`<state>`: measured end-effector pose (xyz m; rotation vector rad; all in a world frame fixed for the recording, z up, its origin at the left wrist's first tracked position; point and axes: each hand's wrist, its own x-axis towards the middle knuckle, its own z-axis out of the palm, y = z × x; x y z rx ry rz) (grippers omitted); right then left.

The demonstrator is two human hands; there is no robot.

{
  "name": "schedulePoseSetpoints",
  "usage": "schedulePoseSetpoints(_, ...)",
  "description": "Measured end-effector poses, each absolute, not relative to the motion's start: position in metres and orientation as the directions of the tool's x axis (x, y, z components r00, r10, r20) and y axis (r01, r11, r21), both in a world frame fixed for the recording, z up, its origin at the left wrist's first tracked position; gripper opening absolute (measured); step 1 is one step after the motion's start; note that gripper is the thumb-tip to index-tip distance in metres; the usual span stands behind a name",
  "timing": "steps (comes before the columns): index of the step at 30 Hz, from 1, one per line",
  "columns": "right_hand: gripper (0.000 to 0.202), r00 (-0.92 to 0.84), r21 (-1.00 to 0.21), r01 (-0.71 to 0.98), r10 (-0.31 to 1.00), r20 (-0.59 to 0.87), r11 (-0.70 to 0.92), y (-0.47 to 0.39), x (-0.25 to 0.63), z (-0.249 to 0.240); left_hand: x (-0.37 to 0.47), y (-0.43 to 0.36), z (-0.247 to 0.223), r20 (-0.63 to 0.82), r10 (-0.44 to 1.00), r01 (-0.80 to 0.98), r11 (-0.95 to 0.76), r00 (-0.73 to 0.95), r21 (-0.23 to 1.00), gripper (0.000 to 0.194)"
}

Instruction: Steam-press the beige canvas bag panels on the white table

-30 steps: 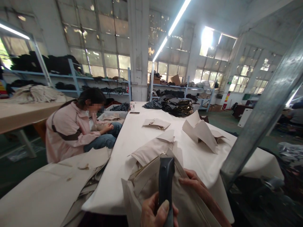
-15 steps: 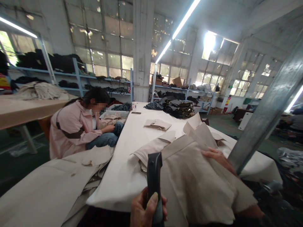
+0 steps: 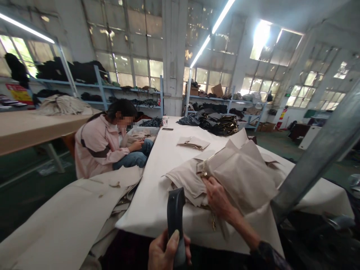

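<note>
My left hand [image 3: 165, 249] is wrapped round the grip of a black, curved handheld tool [image 3: 175, 210], held upright at the table's near edge; its exact kind I cannot make out. Over the table, my right hand [image 3: 218, 198] pinches the edge of a large beige fabric piece [image 3: 239, 172] near a small gold-coloured metal fitting [image 3: 204, 174]. Beneath and to the left lie layered beige pieces [image 3: 184, 178]. Gold-coloured hardware [image 3: 213, 222] hangs below my right hand.
A slanted metal post [image 3: 317, 157] stands at the right of the white table [image 3: 168, 150]. Dark pieces with gold edges [image 3: 218, 123] are stacked at the far end. Beige sheets [image 3: 70, 217] spread at left. A co-worker [image 3: 98, 146] sits beside the table.
My right hand has moved left from the far side of the beige piece to its near edge by the metal fitting. The piece now lies farther up the table. My left hand still holds the black tool.
</note>
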<state>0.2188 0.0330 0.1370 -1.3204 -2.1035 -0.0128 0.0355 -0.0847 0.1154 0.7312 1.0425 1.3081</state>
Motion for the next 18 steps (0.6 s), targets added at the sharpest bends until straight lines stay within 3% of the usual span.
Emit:
schedulePoseSetpoints(4, 0.018, -0.446, -0.369, 0.719, 0.798, 0.405, 0.589, 0.023, 0.197, 0.082, 0.03, -0.083, 0.107, -0.242, 0.966, -0.386, 0.189, -0.092, 0.903, 0.05)
schedulePoseSetpoints(7, 0.029, -0.373, -0.34, 0.751, 0.788, 0.49, 0.567, 0.028, 0.208, 0.072, 0.03, -0.08, 0.102, -0.258, 0.96, -0.375, 0.201, -0.11, 0.905, 0.05)
schedulePoseSetpoints(13, 0.045, -0.255, -0.103, 0.903, 0.714, 0.652, 0.417, 0.045, 0.238, 0.061, 0.046, -0.074, 0.097, -0.303, 0.952, -0.363, 0.265, -0.049, 0.893, 0.048)
schedulePoseSetpoints(15, 0.046, -0.14, -0.164, 0.933, 0.742, 0.656, 0.321, 0.048, 0.243, 0.059, 0.054, -0.071, 0.094, -0.308, 0.951, -0.343, 0.286, -0.01, 0.895, 0.049)
schedulePoseSetpoints(18, 0.038, 0.021, -0.36, 0.91, 0.842, 0.539, 0.208, 0.055, 0.252, 0.058, 0.069, -0.065, 0.089, -0.317, 0.948, -0.335, 0.311, 0.036, 0.889, 0.053)
